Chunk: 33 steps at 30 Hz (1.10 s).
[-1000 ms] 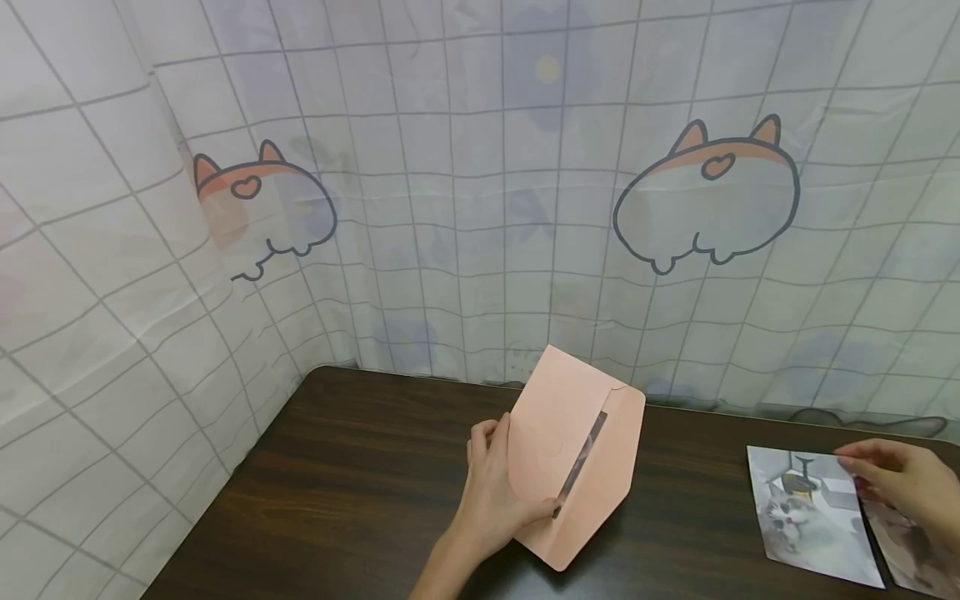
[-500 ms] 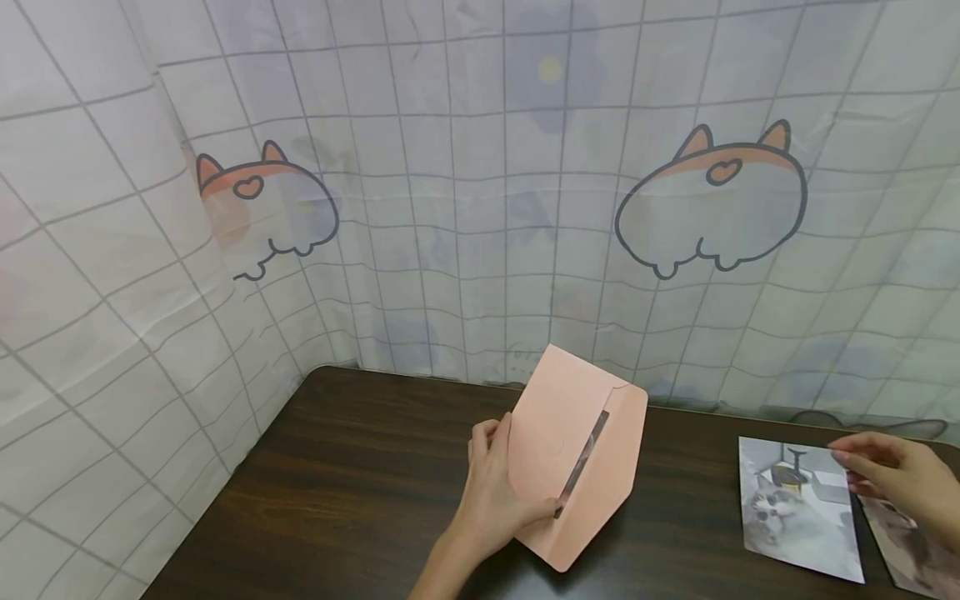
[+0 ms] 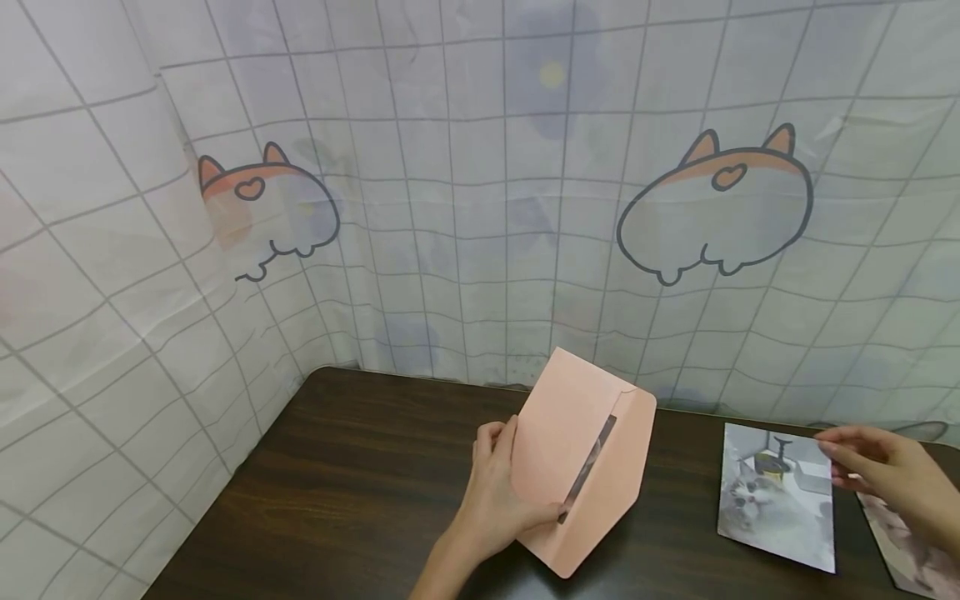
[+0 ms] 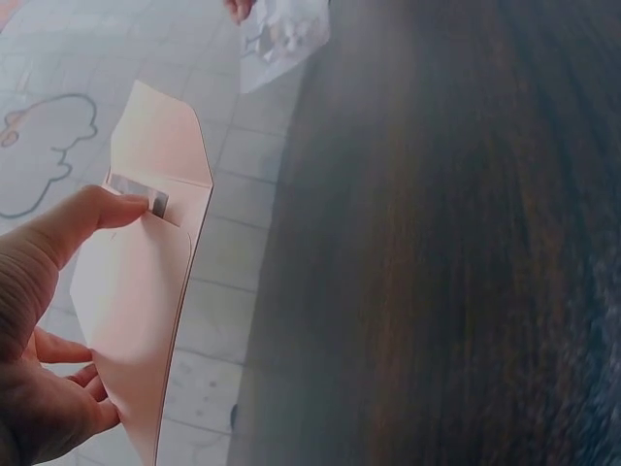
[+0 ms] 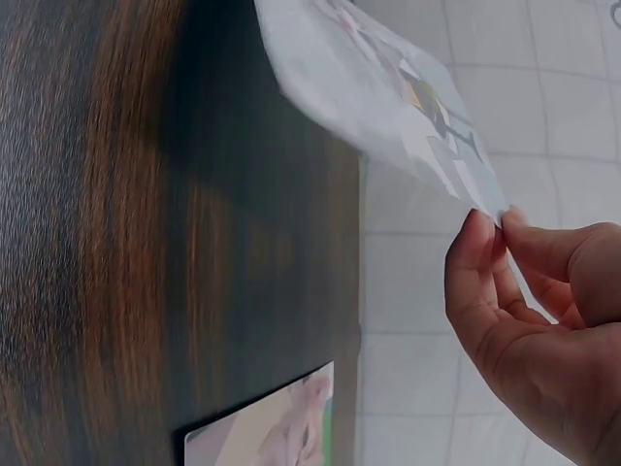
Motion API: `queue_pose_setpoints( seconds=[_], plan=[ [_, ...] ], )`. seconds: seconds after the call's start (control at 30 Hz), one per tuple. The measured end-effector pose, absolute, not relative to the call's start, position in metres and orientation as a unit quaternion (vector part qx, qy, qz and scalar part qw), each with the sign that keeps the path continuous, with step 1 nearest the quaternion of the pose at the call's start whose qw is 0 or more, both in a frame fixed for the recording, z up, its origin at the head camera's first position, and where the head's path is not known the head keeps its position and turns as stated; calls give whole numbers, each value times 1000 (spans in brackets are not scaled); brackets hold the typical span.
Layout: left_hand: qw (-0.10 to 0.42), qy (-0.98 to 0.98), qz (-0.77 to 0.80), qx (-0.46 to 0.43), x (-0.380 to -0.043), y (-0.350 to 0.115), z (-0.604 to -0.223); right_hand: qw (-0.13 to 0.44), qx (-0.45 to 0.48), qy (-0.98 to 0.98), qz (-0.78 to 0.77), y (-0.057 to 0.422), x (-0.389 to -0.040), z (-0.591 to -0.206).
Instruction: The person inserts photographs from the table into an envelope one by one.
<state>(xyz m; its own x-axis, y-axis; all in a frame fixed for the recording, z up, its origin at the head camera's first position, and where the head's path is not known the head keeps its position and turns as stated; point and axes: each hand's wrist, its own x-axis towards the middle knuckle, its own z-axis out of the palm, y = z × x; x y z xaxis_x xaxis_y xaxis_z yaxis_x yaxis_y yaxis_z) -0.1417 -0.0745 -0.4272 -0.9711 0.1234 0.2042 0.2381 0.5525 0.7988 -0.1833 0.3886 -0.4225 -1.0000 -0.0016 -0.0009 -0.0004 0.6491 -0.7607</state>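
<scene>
A pink envelope (image 3: 570, 450) with its flap lifted is gripped by my left hand (image 3: 495, 500), the thumb lying at its opening and the fingers along its edge. Inside the opening a dark strip of a photo (image 4: 146, 191) shows in the left wrist view. My right hand (image 3: 892, 475) pinches the corner of a cat photo (image 3: 776, 500) between thumb and fingertips. That photo hangs tilted above the table in the right wrist view (image 5: 388, 107), apart from the envelope. Most of the photo inside the envelope is hidden.
A second photo (image 3: 907, 542) in brownish-pink tones lies on the dark wooden table (image 3: 337, 483) at the right, partly behind the right hand. A white grid-patterned curtain (image 3: 465, 208) with corgi drawings hangs along the table's back and left edges.
My right hand has carried the cat photo left and slightly up, away from the photo on the table. The left hand and envelope have barely shifted.
</scene>
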Motion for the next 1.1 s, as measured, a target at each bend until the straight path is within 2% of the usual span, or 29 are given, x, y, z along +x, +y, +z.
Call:
queue_pose_setpoints(
  seconds=[0.7,1.1],
  plan=[
    [85,-882,-448,-115,-138,-76,-429,-22,-35,885,-463,364,-166,-415],
    [85,-887,-440,-110,-141,-78,-431,-15,-38,852,-522,349,-159,-407]
  ],
)
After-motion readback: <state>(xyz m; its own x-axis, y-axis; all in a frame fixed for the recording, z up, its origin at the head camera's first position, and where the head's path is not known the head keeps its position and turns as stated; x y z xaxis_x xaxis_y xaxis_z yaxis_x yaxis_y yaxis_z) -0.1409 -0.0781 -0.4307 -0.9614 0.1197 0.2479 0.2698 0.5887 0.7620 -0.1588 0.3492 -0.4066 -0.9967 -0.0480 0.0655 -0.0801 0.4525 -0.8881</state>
